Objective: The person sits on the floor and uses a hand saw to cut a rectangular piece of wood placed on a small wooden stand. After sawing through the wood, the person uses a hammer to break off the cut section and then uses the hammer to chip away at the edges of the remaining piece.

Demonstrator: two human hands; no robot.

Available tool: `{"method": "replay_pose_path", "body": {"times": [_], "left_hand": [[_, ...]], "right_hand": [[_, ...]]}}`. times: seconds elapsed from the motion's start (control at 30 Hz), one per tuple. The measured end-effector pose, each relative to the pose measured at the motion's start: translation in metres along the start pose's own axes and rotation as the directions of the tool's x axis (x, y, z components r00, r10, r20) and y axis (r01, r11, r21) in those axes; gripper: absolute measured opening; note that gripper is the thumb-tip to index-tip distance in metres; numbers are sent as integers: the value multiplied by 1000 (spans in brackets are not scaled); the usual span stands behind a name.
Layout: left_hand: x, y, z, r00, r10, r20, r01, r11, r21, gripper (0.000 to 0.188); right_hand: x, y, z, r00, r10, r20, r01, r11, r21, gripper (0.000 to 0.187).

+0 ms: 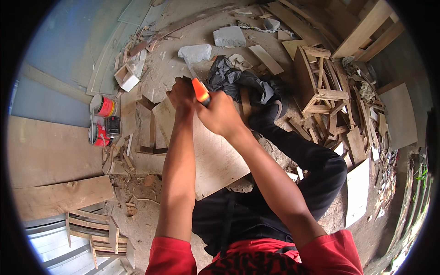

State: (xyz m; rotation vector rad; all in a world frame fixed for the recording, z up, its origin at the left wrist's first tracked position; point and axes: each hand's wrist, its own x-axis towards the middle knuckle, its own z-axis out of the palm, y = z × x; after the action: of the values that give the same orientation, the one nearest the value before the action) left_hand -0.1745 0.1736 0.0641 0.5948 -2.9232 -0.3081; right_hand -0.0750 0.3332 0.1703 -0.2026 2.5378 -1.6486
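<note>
At left, three round red or black metal cans (113, 126). My left hand (182, 92) curls, its grip hidden from me, near one flat pale wooden board's (215, 158) far end; there my right hand (219, 113) clasps one orange-and-black-handled tool (200, 89). Rightward, one brown wooden frame (332, 94).

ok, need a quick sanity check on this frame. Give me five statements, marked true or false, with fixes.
1. The right hand grips an orange-and-black-handled tool. True.
2. The left hand holds the black can. False: that can stands apart from both hands, over to the left.
3. A wooden board lies partly beneath the forearms. True.
4. The two pale blocks are stacked. False: they lie apart on the ground.
5. The person's sleeves are blue. False: they are red.
</note>
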Motion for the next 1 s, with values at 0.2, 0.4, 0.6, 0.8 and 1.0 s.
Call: {"method": "replay_pose_path", "body": {"times": [0.2,0.4,0.6,0.8,1.0], "left_hand": [[-15,24,-18,999,-44,9,44,999,6,35],[-11,12,-11,990,-126,55,133,980,-148,47],[-6,18,-15,999,0,51,-4,996,86,40],[-5,3,-7,997,-70,18,72,990,-122,34],[-9,17,-7,993,-118,31,121,979,-164,32]], "right_hand": [[-69,3,-40,993,80,87,-81,997,7,35],[-152,-17,-77,991,66,114,-76,994,83,26],[-12,15,-5,996,-72,-45,74,997,35,28],[-78,18,-42,993,85,83,-101,971,217,21],[-161,-2,-82,985,141,99,-157,971,179,23]]}}
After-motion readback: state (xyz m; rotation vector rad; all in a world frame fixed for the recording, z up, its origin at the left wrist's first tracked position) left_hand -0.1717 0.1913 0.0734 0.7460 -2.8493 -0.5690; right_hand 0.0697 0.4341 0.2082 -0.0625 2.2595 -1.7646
